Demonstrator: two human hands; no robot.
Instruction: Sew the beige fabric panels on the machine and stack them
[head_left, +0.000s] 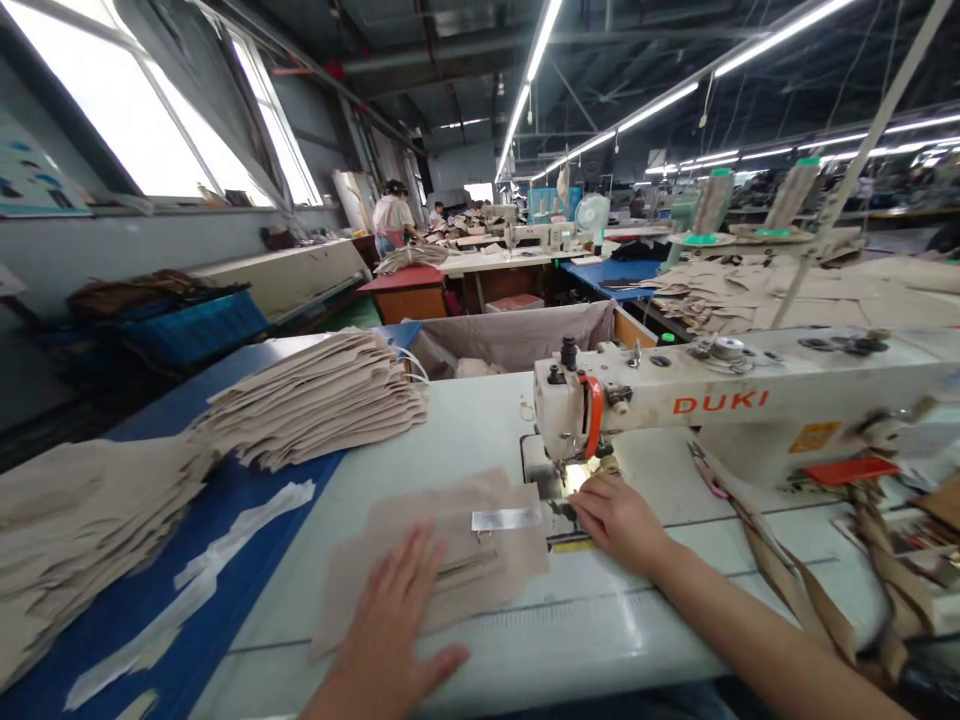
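My left hand [390, 625] lies flat on a beige fabric piece [442, 505], fingers stretched out and slightly blurred. The fabric rests on the pale table of a sewing machine [750, 385], left of the needle area. Across its right part sits a short, shiny whitish strip [506, 520], with a slit-like line in the cloth below it. Close beside the lit presser foot [564, 478] is my right hand [619, 520], its fingers curled together; whatever is between the fingertips is hidden.
Stacked beige fabric pieces [322, 395] and a second pile [82, 530] lie to the left. A white strip [202, 580] is on the blue surface. Small scissors [709, 470] and hanging tan straps [780, 570] are at right. Further back, a person [393, 215] stands near tables.
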